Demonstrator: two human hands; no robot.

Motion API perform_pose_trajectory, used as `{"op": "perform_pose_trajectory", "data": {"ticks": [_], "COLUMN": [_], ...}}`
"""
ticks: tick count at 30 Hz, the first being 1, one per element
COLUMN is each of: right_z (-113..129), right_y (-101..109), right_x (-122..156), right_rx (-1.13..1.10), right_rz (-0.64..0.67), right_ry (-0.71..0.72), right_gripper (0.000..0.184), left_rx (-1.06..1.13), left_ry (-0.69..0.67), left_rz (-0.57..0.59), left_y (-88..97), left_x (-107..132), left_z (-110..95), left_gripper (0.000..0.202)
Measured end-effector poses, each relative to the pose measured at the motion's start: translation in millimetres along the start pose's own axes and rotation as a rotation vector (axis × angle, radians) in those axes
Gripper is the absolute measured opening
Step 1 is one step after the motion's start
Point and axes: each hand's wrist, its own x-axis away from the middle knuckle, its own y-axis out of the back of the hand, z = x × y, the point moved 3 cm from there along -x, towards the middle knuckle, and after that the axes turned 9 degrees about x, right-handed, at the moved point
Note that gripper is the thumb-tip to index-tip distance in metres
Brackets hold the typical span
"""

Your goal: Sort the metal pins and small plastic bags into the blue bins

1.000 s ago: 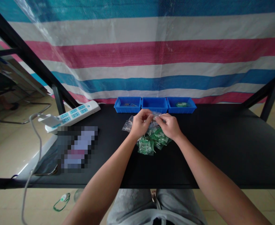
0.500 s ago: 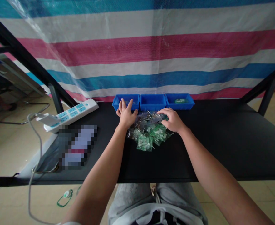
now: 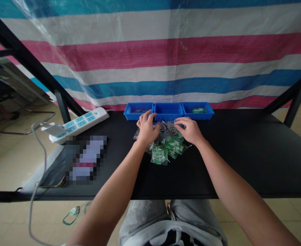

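Observation:
On the black table is a heap of small plastic bags, some green (image 3: 159,155) and some clear with thin metal pieces (image 3: 170,130) in or among them. My left hand (image 3: 148,131) is over the left part of the heap, fingers spread and holding nothing I can see. At the heap's far right, my right hand (image 3: 190,130) has thumb and fingertips pinched at the edge of a clear plastic bag (image 3: 169,124). Behind the heap stand three joined blue bins: a few small pieces lie in the left bin (image 3: 130,116), the middle bin (image 3: 168,117) shows a bare floor, and a green bag sits in the right bin (image 3: 208,115).
A white power strip (image 3: 96,114) with a plugged-in adapter (image 3: 53,130) lies at the left, its cable hanging over the edge. Near it is a blurred-out flat object (image 3: 89,159). A striped sheet (image 3: 150,54) hangs behind, between black frame bars (image 3: 35,65).
My left hand has come away from the left bin, moving right and nearer to me over the heap. The fingers of my right hand have drawn closer together at nearly the same place.

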Motion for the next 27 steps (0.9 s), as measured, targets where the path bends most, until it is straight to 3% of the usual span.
{"op": "perform_pose_trajectory", "data": {"ticks": [3, 6, 11, 16, 21, 27], "right_z": [-2.1, -1.6, 5.0, 8.2, 17.7, 26.5], "right_y": [0.6, -1.8, -6.9, -7.1, 3.3, 10.5], "right_x": [-1.5, -1.7, -0.8, 0.7, -0.7, -0.3], "right_rx": [-0.253, -0.496, -0.674, -0.600, -0.353, -0.188], "right_rz": [-0.004, -0.009, -0.001, 0.020, -0.056, -0.100], "right_ry": [-0.242, -0.443, -0.547, -0.449, -0.160, 0.001], "right_gripper": [0.020, 0.029, 0.033, 0.026, 0.006, 0.011], "left_rx": [0.167, 0.354, 0.666, 0.711, 0.547, 0.370], "left_ry": [-0.083, -0.055, 0.090, 0.115, -0.027, -0.249], "left_rz": [0.106, 0.148, 0.181, 0.171, 0.069, -0.019], "left_y": [-9.6, -17.1, -26.4, -25.2, -13.5, -5.8], "left_x": [7.2, 11.0, 9.5, 6.2, 6.7, 12.3], "left_z": [-13.3, -20.2, -14.9, -8.8, -16.0, -26.9], "left_gripper": [0.042, 0.042, 0.038, 0.024, 0.010, 0.012]}}
